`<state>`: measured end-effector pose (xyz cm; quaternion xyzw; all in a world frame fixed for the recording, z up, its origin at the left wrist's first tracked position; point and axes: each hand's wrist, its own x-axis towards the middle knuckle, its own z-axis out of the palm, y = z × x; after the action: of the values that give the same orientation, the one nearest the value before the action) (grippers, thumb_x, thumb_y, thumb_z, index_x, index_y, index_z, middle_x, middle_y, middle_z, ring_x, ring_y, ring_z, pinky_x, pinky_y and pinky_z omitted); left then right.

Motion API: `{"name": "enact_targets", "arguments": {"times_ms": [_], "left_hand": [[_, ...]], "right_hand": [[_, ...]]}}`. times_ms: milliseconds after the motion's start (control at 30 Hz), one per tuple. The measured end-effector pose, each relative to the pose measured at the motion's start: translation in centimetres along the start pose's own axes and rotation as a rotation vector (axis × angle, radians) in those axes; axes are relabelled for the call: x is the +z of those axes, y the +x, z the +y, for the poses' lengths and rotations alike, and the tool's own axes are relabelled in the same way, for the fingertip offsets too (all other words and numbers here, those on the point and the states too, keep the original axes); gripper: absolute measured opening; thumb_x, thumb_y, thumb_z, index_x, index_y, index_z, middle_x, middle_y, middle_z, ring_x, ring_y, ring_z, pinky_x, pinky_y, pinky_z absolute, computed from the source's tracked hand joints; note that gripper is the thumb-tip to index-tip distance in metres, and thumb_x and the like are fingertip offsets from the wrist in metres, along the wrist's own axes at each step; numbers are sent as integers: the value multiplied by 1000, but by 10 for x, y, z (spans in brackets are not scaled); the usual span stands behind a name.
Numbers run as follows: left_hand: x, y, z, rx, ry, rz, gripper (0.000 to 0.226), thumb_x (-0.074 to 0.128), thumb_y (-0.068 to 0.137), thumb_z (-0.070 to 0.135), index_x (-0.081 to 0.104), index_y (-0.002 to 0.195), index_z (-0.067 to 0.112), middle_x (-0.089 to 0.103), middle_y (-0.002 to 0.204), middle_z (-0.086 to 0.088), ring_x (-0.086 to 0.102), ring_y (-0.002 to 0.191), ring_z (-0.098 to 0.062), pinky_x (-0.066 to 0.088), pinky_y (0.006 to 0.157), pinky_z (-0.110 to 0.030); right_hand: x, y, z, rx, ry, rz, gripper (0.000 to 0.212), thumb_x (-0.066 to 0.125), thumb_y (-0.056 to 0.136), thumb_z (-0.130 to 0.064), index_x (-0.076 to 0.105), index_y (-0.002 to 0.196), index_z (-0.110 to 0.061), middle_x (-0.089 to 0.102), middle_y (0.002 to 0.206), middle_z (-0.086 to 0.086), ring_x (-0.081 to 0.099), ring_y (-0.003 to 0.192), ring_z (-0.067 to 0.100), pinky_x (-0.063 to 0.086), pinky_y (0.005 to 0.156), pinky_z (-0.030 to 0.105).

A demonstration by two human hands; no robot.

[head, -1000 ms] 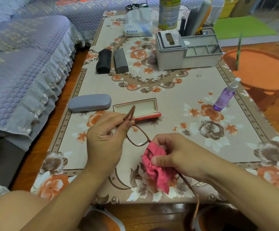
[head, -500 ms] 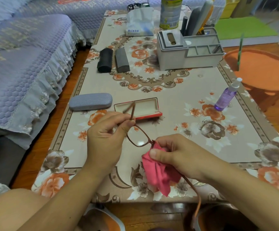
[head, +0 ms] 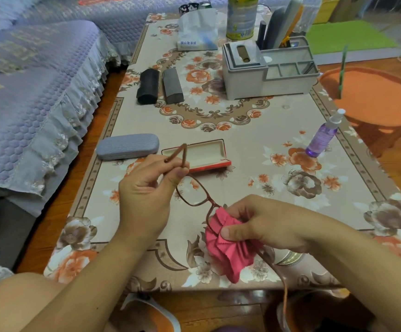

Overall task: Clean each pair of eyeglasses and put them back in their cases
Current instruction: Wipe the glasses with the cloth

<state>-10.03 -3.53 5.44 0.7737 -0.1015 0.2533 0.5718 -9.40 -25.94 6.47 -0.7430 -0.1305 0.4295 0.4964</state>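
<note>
1. Left hand pinches the temple of the brown-framed glasses above the table; right hand pinches a pink cloth over the other lens.
2. Frames thin, rectangular, one lens bare.
3. Four cases: open red case, grey case, two dark cases further back.

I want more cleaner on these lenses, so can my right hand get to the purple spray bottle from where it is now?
Probably yes, but not yet. The right hand grips the pink cloth around one lens of the glasses. The spray bottle stands on the same side with only bare tablecloth between; free the hand first.
</note>
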Motion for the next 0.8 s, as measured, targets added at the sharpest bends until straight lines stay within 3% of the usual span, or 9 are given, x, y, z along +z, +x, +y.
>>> {"name": "enact_targets", "arguments": {"times_ms": [100, 200, 300, 433, 500, 567, 633, 700, 800], "left_hand": [[1, 0, 2, -23, -17, 21, 12, 72, 90, 18, 73, 98, 26, 73, 95, 2, 68, 93, -10, 52, 83, -23], [1, -1, 2, -57, -35, 32, 11, 71, 89, 20, 73, 98, 24, 74, 93, 10, 68, 92, -6, 51, 85, -19], [-2, -1, -2, -103, -72, 37, 10, 73, 88, 22, 74, 98, 25, 74, 90, 11, 68, 91, -10, 51, 84, -21], [-6, 1, -5, -51, -40, -8, 9, 73, 87, 25, 73, 96, 27, 73, 94, 3, 68, 91, -12, 51, 84, -23], [-7, 1, -7, -43, -26, -28, 9, 71, 87, 28, 73, 95, 29, 73, 92, 6, 68, 90, -11, 53, 79, -24], [-7, 1, -8, -53, -21, -43, 8, 72, 87, 30, 73, 94, 31, 74, 91, 10, 67, 88, -9, 53, 73, -23], [-6, 1, -9, -84, -34, -43, 9, 78, 86, 29, 74, 94, 30, 73, 91, 17, 67, 87, -5, 52, 71, -19], [-5, 1, -10, -157, -63, -22, 10, 75, 83, 29, 74, 93, 28, 74, 89, 20, 68, 87, -4, 52, 69, -19], [-6, 2, -10, -198, -99, -17, 11, 73, 82, 28, 75, 93, 28, 75, 88, 18, 69, 86, -5, 52, 70, -18]], "right_hand": [[4, -1, 0, -36, 83, 18, 15, 64, 98, -16, 75, 102, -6, 75, 95, 23, 71, 85, 46, 56, 83, 57], [9, 1, 3, -72, 79, 48, 22, 68, 96, -30, 75, 100, -10, 76, 94, 23, 70, 89, 50, 58, 79, 51], [12, 4, 5, -93, 70, 118, 24, 71, 93, -33, 75, 97, -9, 75, 92, 24, 70, 86, 51, 56, 84, 63], [8, 6, 8, -72, 190, 33, 10, 59, 98, 0, 68, 99, 2, 71, 80, 16, 68, 67, 23, 57, 62, 31], [5, 6, 7, -37, 257, -11, 20, 52, 95, 15, 68, 95, 1, 71, 74, 10, 67, 58, 14, 53, 52, 21], [3, 8, 7, -14, 271, -15, 19, 54, 93, 15, 69, 96, 3, 72, 79, 17, 70, 62, 21, 55, 53, 24], [6, 8, 6, -31, 214, -28, 15, 61, 97, -6, 69, 104, 5, 72, 97, 29, 73, 84, 39, 62, 74, 41], [9, 5, 5, -37, 164, -37, 39, 61, 96, -35, 71, 106, 2, 73, 105, 27, 69, 100, 50, 53, 96, 60], [2, 1, 4, -51, 179, -54, 37, 57, 101, -29, 68, 106, 6, 73, 94, 27, 71, 81, 46, 60, 79, 55]]}}
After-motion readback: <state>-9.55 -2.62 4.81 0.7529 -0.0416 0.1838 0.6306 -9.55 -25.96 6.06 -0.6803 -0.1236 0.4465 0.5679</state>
